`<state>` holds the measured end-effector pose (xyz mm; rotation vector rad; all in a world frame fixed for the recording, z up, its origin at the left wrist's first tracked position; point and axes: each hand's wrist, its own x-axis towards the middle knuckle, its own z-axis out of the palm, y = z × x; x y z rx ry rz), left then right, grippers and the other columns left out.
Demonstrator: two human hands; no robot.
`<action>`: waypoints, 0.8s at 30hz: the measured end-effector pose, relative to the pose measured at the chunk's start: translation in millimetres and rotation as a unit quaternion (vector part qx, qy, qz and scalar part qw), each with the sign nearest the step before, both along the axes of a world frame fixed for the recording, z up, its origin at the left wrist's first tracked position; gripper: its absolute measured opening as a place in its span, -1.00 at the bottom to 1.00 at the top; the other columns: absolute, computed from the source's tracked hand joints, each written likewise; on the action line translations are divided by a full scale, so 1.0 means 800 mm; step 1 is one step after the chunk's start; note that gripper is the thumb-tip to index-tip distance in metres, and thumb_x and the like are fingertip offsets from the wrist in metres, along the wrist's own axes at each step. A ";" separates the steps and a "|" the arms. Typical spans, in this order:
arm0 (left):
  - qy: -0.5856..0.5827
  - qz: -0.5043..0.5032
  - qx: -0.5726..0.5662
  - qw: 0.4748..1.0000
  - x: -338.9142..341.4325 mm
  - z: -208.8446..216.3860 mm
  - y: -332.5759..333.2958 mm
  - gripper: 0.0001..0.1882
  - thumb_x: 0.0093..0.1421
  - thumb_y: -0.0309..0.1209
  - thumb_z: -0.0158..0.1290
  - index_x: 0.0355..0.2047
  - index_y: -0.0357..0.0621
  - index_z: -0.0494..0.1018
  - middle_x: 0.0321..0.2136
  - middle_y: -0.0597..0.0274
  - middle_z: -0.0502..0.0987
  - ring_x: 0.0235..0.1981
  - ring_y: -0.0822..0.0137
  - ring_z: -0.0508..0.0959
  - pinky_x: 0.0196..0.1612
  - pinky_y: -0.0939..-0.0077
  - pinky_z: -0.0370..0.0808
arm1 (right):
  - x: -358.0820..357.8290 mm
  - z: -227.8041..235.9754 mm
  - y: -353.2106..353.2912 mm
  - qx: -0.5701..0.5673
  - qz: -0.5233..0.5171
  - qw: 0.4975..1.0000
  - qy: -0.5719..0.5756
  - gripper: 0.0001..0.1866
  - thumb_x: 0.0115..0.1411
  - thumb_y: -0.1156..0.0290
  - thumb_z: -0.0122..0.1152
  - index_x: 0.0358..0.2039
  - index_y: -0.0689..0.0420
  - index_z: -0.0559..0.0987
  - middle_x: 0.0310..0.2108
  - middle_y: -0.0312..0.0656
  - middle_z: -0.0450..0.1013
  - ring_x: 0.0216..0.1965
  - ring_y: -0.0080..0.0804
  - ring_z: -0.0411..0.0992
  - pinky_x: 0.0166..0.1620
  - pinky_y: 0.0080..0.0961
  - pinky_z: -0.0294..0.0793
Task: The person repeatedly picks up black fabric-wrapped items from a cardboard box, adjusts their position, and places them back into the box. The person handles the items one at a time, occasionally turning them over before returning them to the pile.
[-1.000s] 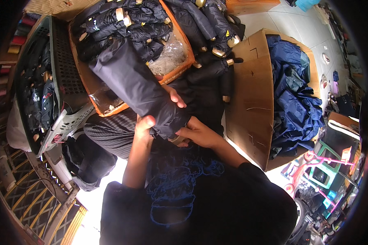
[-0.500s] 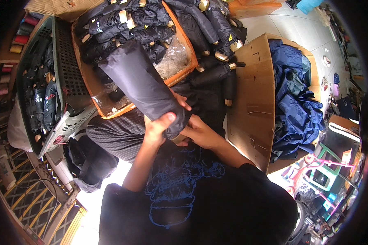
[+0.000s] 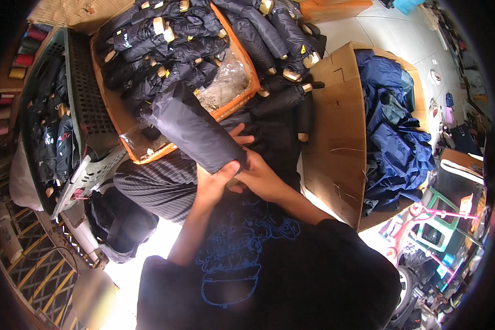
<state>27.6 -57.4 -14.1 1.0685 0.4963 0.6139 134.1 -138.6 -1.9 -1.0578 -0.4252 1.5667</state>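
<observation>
A thick black roll in a smooth, shiny fabric sleeve point(image 3: 195, 129) slants across my lap, its far end up and to the left. My left hand point(image 3: 217, 175) is wrapped around the near end, thumb along the end and fingertips showing past the right side. Against that same end my right hand point(image 3: 261, 177) is closed, its fingers pinching at the sleeve's edge. The roll hides part of both hands' fingers. What is inside the sleeve cannot be seen.
An orange-rimmed crate point(image 3: 237, 104) ahead holds several black rolls with pale ends; more rolls point(image 3: 283, 102) lie beside it. At left stands a grey-green perforated basket point(image 3: 96, 93) with similar rolls. A cardboard box point(image 3: 335, 137) at right contains crumpled navy fabric point(image 3: 396, 148).
The roll's far end has dropped toward me and its near end now sits higher, in view. My right hand has moved up and left, closer against my left.
</observation>
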 end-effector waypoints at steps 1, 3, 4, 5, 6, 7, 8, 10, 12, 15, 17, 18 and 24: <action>0.010 -0.019 -0.014 1.000 -0.005 0.002 0.002 -0.33 0.01 -0.17 0.25 -0.01 -0.42 0.33 0.06 -0.17 0.40 0.14 0.08 0.36 0.09 0.27 0.38 | -0.005 -0.002 -0.003 0.001 -0.016 1.000 0.003 -0.55 0.16 0.53 0.11 0.07 0.23 0.28 -0.42 -0.30 0.40 -0.51 -0.64 0.35 -0.52 -0.67 0.31; 0.029 -0.058 -0.040 0.997 -0.019 0.009 0.007 -0.25 0.01 -0.14 0.26 0.06 -0.42 0.27 0.12 -0.19 0.34 0.18 0.07 0.32 0.11 0.28 0.37 | -0.002 0.000 -0.009 0.004 0.000 1.000 0.018 -0.54 0.17 0.51 0.13 0.07 0.22 0.27 -0.44 -0.30 0.41 -0.52 -0.64 0.36 -0.53 -0.67 0.30; -0.019 -0.017 -0.013 1.000 -0.020 -0.007 0.006 -0.14 -0.03 -0.10 0.27 0.13 -0.42 0.20 0.18 -0.23 0.26 0.19 0.05 0.32 0.13 0.27 0.36 | 0.003 0.004 -0.011 0.006 0.032 0.999 0.029 -0.53 0.18 0.49 0.15 0.08 0.22 0.26 -0.43 -0.31 0.41 -0.51 -0.65 0.36 -0.53 -0.68 0.29; -0.045 0.028 -0.048 0.997 -0.021 -0.007 0.003 -0.04 -0.05 -0.09 0.28 0.20 -0.39 0.07 0.10 -0.24 0.34 0.09 0.04 0.41 0.10 0.22 0.39 | 0.009 0.005 -0.013 0.007 0.063 0.997 0.040 -0.52 0.19 0.46 0.17 0.10 0.22 0.25 -0.42 -0.32 0.42 -0.51 -0.65 0.36 -0.52 -0.69 0.29; -0.077 0.036 -0.068 0.994 -0.018 0.002 0.000 -0.03 -0.04 -0.11 0.28 0.22 -0.37 0.03 0.02 -0.21 0.37 0.02 0.05 0.45 0.09 0.19 0.40 | 0.009 -0.006 -0.016 0.014 0.082 0.996 0.022 -0.50 0.18 0.48 0.18 0.10 0.23 0.25 -0.42 -0.28 0.43 -0.50 -0.65 0.38 -0.50 -0.70 0.33; -0.108 0.043 -0.087 0.989 -0.014 0.010 0.000 -0.01 -0.04 -0.14 0.28 0.23 -0.35 -0.02 -0.05 -0.19 0.41 -0.06 0.07 0.49 0.07 0.16 0.42 | 0.005 -0.015 -0.019 0.012 0.072 0.997 -0.006 -0.50 0.17 0.48 0.18 0.09 0.23 0.25 -0.41 -0.28 0.43 -0.50 -0.65 0.38 -0.50 -0.70 0.34; -0.116 0.060 -0.091 0.987 -0.008 0.004 -0.006 -0.04 -0.03 -0.24 0.28 0.23 -0.31 -0.06 -0.21 -0.09 0.44 -0.19 0.10 0.52 0.02 0.16 0.44 | -0.001 -0.022 -0.021 0.010 0.061 0.998 -0.034 -0.50 0.17 0.48 0.19 0.08 0.24 0.25 -0.41 -0.27 0.43 -0.50 -0.65 0.38 -0.49 -0.70 0.35; -0.065 0.071 -0.103 0.990 -0.009 0.001 -0.016 -0.12 -0.02 -0.33 0.26 0.20 -0.32 -0.01 -0.26 -0.06 0.46 -0.21 0.11 0.52 0.01 0.15 0.44 | -0.011 -0.015 -0.019 0.004 0.016 1.000 -0.012 -0.60 0.17 0.47 0.17 -0.01 0.19 0.29 -0.51 -0.30 0.38 -0.60 -0.64 0.32 -0.56 -0.68 0.26; -0.052 0.092 -0.058 0.993 -0.002 -0.014 -0.025 -0.32 -0.02 -0.47 0.25 0.07 -0.35 0.18 -0.30 0.00 0.50 -0.27 0.17 0.54 -0.10 0.21 0.50 | -0.008 -0.002 -0.020 -0.022 0.000 1.000 0.008 -0.59 0.18 0.46 0.17 0.01 0.18 0.29 -0.49 -0.31 0.38 -0.59 -0.65 0.33 -0.56 -0.68 0.27; 0.040 0.046 -0.087 0.994 -0.001 -0.022 -0.034 -0.46 -0.03 -0.50 0.26 -0.04 -0.38 0.31 -0.26 0.04 0.52 -0.29 0.25 0.56 -0.21 0.29 0.55 | -0.003 -0.023 -0.039 -0.056 -0.014 0.998 0.039 -0.55 0.20 0.47 0.15 0.07 0.16 0.27 -0.48 -0.30 0.39 -0.57 -0.64 0.35 -0.54 -0.67 0.30; 0.062 -0.021 -0.128 0.990 0.006 -0.015 -0.039 -0.45 -0.03 -0.49 0.28 -0.03 -0.34 0.35 -0.13 0.09 0.50 -0.26 0.29 0.58 -0.24 0.40 0.56 | 0.006 -0.036 -0.056 -0.059 -0.012 0.998 0.020 -0.53 0.20 0.48 0.14 0.11 0.14 0.26 -0.47 -0.29 0.40 -0.55 -0.62 0.36 -0.52 -0.66 0.32; 0.069 -0.046 -0.118 0.989 0.012 -0.013 -0.041 -0.43 -0.03 -0.49 0.28 0.00 -0.32 0.35 -0.11 0.10 0.50 -0.23 0.28 0.57 -0.19 0.41 0.56 | 0.015 -0.036 -0.062 -0.052 -0.008 0.999 -0.011 -0.52 0.20 0.48 0.14 0.12 0.14 0.25 -0.46 -0.28 0.41 -0.55 -0.61 0.37 -0.51 -0.65 0.34; 0.097 -0.238 0.236 0.937 0.034 -0.072 -0.016 -0.36 -0.03 -0.46 0.28 0.09 -0.23 0.33 -0.09 0.06 0.51 -0.07 0.30 0.52 -0.07 0.44 0.45 | 0.060 -0.076 -0.154 -0.088 -0.122 0.986 -0.074 -0.59 0.20 0.47 0.14 0.04 0.16 0.28 -0.46 -0.24 0.44 -0.50 -0.54 0.42 -0.47 -0.59 0.39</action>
